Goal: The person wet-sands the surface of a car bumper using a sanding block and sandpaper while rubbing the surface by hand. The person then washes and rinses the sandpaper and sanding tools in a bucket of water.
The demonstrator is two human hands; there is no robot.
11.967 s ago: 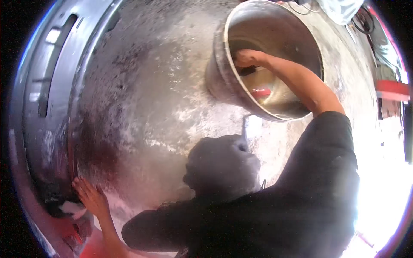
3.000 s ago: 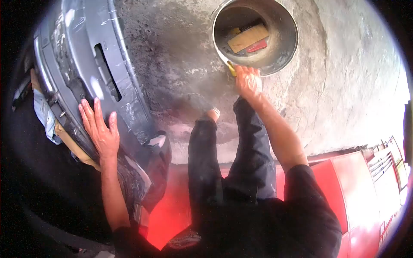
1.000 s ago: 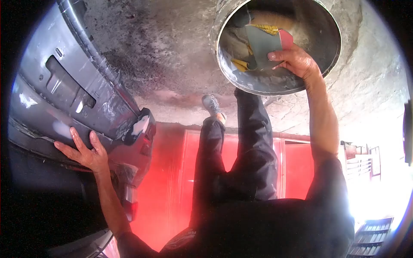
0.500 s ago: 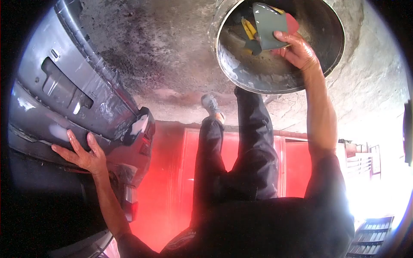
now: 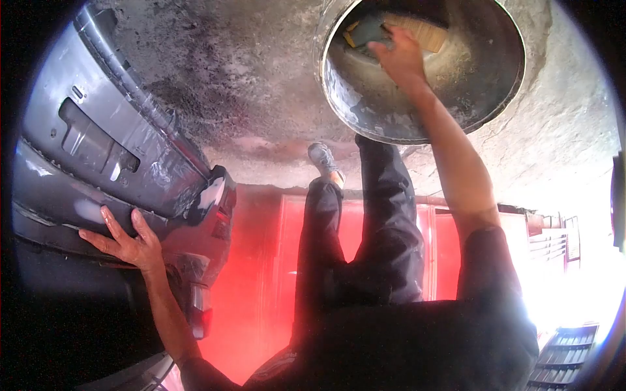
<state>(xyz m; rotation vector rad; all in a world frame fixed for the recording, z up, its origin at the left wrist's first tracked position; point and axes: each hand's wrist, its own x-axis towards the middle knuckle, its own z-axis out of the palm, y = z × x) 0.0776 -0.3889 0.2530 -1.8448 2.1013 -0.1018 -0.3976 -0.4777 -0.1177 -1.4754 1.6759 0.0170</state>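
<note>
My left hand [image 5: 135,244] lies with its fingers spread on the lower edge of a grey car bumper [image 5: 49,179], beside a pale patch on the surface. Inside a round, dark tub [image 5: 404,127] is my right hand [image 5: 401,58], thumb and fingers apart. Its fingertips are over or against a grey-green sheet, probably sandpaper [image 5: 368,31]; whether they touch it I cannot tell. A tan, ribbed flat piece [image 5: 427,34] lies just beyond the fingers. Something yellow [image 5: 350,34] shows at the sheet's left edge.
Stained concrete floor [image 5: 248,85] stretches between the bumper and the tub. My shoe [image 5: 321,158] and dark trouser legs [image 5: 388,215] stand near the tub's rim. A red surface [image 5: 254,274] lies behind the legs. A dark slatted object [image 5: 564,358] is at lower right.
My right hand has moved left and deeper into the tub and let go of the grey sheet, which now lies inside. The tan piece has come into view. My left hand has stayed put.
</note>
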